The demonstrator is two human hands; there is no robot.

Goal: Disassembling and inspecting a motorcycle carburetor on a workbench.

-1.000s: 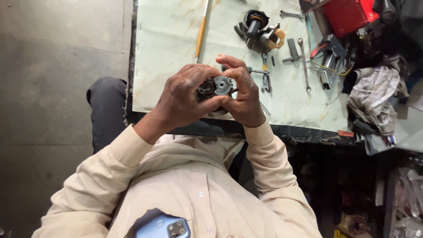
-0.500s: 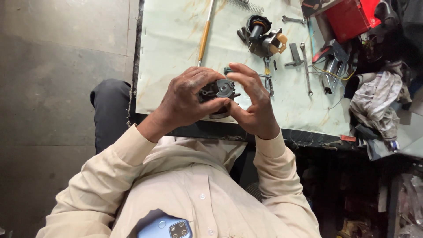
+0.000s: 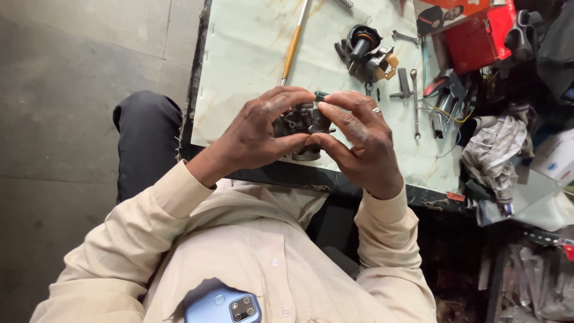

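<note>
Both hands hold one small dark metal engine part [image 3: 301, 124] over the near edge of a pale green worktable [image 3: 239, 78]. My left hand [image 3: 257, 134] wraps it from the left, fingers over the top and thumb underneath. My right hand [image 3: 359, 140] grips its right side, with thumb and forefinger pinching a small dark green piece [image 3: 321, 96] at the top of the part. A ring shows on one finger of the right hand. Much of the part is hidden by my fingers.
Farther back on the table lie a second dark mechanical assembly [image 3: 366, 54], a long screwdriver with an orange handle [image 3: 292, 45], wrenches [image 3: 414, 98] and a coil spring. A red box [image 3: 478, 33], rags [image 3: 493, 155] and clutter crowd the right. A blue phone [image 3: 224, 305] sits in my shirt pocket.
My right fingers have shifted to the top of the part and now pinch the green piece there. Both hands stay closed around the part in about the same place.
</note>
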